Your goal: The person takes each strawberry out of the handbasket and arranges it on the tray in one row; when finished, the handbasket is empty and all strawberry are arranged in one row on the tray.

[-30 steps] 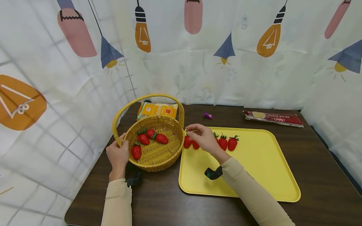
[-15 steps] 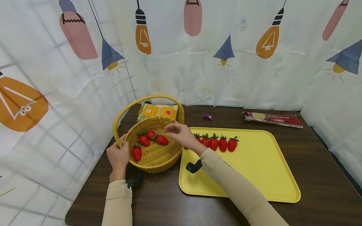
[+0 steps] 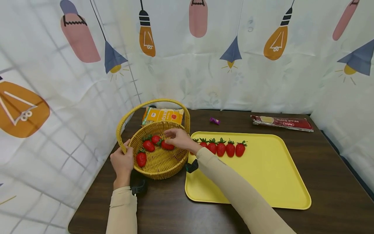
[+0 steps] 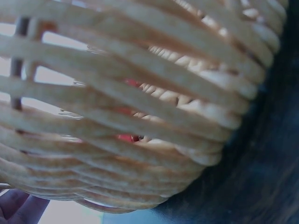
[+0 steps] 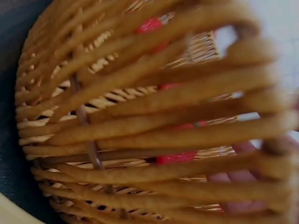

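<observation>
My left hand (image 3: 122, 162) grips the left side of a yellow wicker basket (image 3: 159, 170) where its arched handle meets the rim. The basket tilts toward me. Inside lie several red strawberries (image 3: 141, 159) with green leaves. My right hand (image 3: 179, 140) reaches over the right rim, thumb and fingers apart, its fingertips right at the rightmost strawberry (image 3: 168, 145) and partly covering it. Through the weave in the right wrist view, bits of red fruit (image 5: 176, 157) and the right fingers (image 5: 240, 179) show. A row of strawberries (image 3: 230, 149) lies on a yellow tray (image 3: 263, 175).
Behind the basket lies an orange snack packet (image 3: 163, 114). A small purple wrapped candy (image 3: 214, 121) is at the back of the dark wooden table (image 3: 163, 208), and a long red packet (image 3: 283, 123) sits behind the tray. Printed curtains surround the table.
My right hand has moved left from the tray's left end into the basket, down to a strawberry. More of the tray's row shows now. My left hand keeps its hold on the basket.
</observation>
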A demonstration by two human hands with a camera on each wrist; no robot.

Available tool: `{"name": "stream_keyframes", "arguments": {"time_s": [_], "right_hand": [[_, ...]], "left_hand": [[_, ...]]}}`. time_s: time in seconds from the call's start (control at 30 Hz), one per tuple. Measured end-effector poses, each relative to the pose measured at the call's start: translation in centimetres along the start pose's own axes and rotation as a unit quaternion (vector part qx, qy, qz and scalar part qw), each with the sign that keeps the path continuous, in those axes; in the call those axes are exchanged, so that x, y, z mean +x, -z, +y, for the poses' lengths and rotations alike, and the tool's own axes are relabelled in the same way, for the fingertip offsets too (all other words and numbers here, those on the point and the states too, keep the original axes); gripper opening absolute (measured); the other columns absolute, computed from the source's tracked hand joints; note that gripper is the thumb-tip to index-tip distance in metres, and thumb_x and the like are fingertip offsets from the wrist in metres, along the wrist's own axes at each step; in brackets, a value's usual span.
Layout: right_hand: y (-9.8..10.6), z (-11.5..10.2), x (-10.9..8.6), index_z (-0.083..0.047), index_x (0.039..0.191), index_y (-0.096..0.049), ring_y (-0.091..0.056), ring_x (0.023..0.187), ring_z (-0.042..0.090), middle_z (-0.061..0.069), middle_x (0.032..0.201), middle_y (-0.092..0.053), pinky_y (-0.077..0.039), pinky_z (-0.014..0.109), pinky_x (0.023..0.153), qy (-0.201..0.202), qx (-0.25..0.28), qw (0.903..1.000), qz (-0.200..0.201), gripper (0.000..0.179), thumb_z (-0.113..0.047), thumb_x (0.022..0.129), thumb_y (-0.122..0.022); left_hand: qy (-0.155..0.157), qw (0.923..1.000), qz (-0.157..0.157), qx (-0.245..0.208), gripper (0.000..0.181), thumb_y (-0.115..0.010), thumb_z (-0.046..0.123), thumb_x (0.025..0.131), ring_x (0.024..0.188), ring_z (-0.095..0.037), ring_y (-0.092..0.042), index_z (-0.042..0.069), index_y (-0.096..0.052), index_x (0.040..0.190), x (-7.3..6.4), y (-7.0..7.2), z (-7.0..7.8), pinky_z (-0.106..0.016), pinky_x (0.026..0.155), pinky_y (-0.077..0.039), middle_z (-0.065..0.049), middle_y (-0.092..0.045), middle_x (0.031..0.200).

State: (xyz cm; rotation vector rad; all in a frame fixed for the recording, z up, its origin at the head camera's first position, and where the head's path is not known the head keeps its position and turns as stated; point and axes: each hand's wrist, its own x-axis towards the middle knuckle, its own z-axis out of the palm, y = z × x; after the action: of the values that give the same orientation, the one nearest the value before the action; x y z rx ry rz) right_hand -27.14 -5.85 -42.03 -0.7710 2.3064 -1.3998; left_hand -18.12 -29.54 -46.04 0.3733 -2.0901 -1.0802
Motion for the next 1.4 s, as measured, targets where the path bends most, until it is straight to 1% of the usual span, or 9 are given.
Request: {"name": "stream_keyframes", "arguments": {"time_s": [0.27, 0.43, 0.63, 0.8, 0.97, 1.03, 1.17, 1.27, 1.4], "right_hand": [[-0.3, 0.4, 1.3, -0.008, 0.137, -0.056, -0.053, 0.122, 0.027, 0.014, 0.136, -0.057, -0.048, 0.041, 0.094, -0.064, 0.021, 0.9976, -0.014, 0.047, -0.012, 0.092, -0.064], [-0.7, 0.5, 1.6, -0.011, 0.14, -0.054, -0.051, 0.125, 0.028, 0.013, 0.139, -0.054, -0.048, 0.04, 0.093, -0.082, -0.01, 0.9961, -0.032, 0.049, -0.01, 0.092, -0.064], [-0.8, 0.5, 1.6, -0.013, 0.135, -0.06, -0.051, 0.127, 0.024, 0.004, 0.138, -0.057, -0.045, 0.038, 0.098, -0.066, -0.069, 0.9925, -0.077, 0.043, -0.009, 0.092, -0.065], [-0.9, 0.6, 1.5, -0.014, 0.13, -0.064, -0.051, 0.127, 0.021, 0.002, 0.135, -0.06, -0.045, 0.035, 0.098, -0.063, -0.083, 0.9902, -0.093, 0.04, -0.008, 0.091, -0.066], [-1.1, 0.7, 1.5, -0.013, 0.123, -0.068, -0.054, 0.121, 0.02, 0.003, 0.129, -0.063, -0.046, 0.033, 0.095, -0.045, -0.093, 0.9884, -0.111, 0.035, -0.007, 0.089, -0.067], [-1.1, 0.7, 1.5, -0.013, 0.119, -0.071, -0.055, 0.117, 0.018, 0.002, 0.126, -0.065, -0.046, 0.031, 0.093, -0.039, -0.096, 0.9873, -0.12, 0.031, -0.007, 0.089, -0.068], [-1.2, 0.9, 1.6, -0.014, 0.113, -0.073, -0.057, 0.112, 0.015, 0.0, 0.119, -0.067, -0.047, 0.028, 0.091, -0.02, -0.11, 0.9827, -0.147, 0.027, -0.005, 0.087, -0.069], [-1.3, 0.9, 1.6, -0.016, 0.113, -0.073, -0.057, 0.11, 0.013, -0.002, 0.116, -0.068, -0.046, 0.026, 0.09, -0.004, -0.127, 0.9779, -0.166, 0.029, -0.004, 0.086, -0.07], [-1.3, 0.8, 1.6, -0.018, 0.115, -0.073, -0.056, 0.11, 0.012, -0.004, 0.117, -0.067, -0.046, 0.025, 0.091, 0.003, -0.138, 0.974, -0.18, 0.035, -0.002, 0.084, -0.072]], "left_hand": [[0.007, 1.0, 0.0, -0.004, 0.032, -0.053, 0.006, 0.086, 0.042, -0.005, -0.02, 0.008, -0.051, 0.054, -0.1, -0.1, 0.0, -0.024, 0.041, -0.018, -0.005, -0.073, 0.11], [0.005, 1.0, 0.001, -0.001, 0.031, -0.054, 0.006, 0.085, 0.043, -0.006, -0.023, 0.009, -0.051, 0.054, 0.0, 0.0, 0.0, -0.025, 0.042, -0.019, -0.005, -0.073, 0.11], [0.002, 1.0, -0.001, -0.004, 0.031, -0.054, 0.006, 0.087, 0.042, -0.002, -0.023, 0.004, -0.057, 0.056, 0.0, 0.1, 0.0, -0.024, 0.042, -0.019, -0.005, -0.073, 0.11], [0.002, 1.0, -0.005, -0.008, 0.026, -0.055, 0.007, 0.089, 0.04, 0.0, -0.021, -0.003, -0.074, 0.074, 0.0, 0.1, 0.0, -0.024, 0.042, -0.019, -0.007, -0.073, 0.109], [0.003, 0.9999, -0.005, -0.013, 0.025, -0.055, 0.006, 0.089, 0.041, 0.001, -0.02, -0.002, -0.077, 0.081, 0.0, 0.2, -0.1, -0.024, 0.041, -0.018, -0.008, -0.073, 0.108], [0.004, 0.9999, -0.005, -0.011, 0.026, -0.055, 0.007, 0.089, 0.041, 0.001, -0.019, -0.003, -0.076, 0.079, -0.1, 0.2, -0.1, -0.024, 0.041, -0.018, -0.008, -0.073, 0.108], [0.005, 1.0, -0.004, -0.005, 0.025, -0.055, 0.008, 0.089, 0.043, -0.001, -0.026, -0.001, -0.078, 0.088, -0.1, 0.2, -0.2, -0.024, 0.042, -0.019, -0.01, -0.074, 0.104], [0.006, 1.0, -0.004, -0.003, 0.025, -0.055, 0.009, 0.089, 0.046, -0.003, -0.029, 0.0, -0.078, 0.091, -0.1, 0.1, -0.3, -0.023, 0.043, -0.02, -0.01, -0.074, 0.104], [0.007, 1.0, -0.003, 0.0, 0.025, -0.055, 0.009, 0.089, 0.05, 0.002, -0.035, 0.0, -0.078, 0.088, -0.1, 0.1, -0.3, -0.02, 0.044, -0.023, -0.007, -0.073, 0.107]]}}
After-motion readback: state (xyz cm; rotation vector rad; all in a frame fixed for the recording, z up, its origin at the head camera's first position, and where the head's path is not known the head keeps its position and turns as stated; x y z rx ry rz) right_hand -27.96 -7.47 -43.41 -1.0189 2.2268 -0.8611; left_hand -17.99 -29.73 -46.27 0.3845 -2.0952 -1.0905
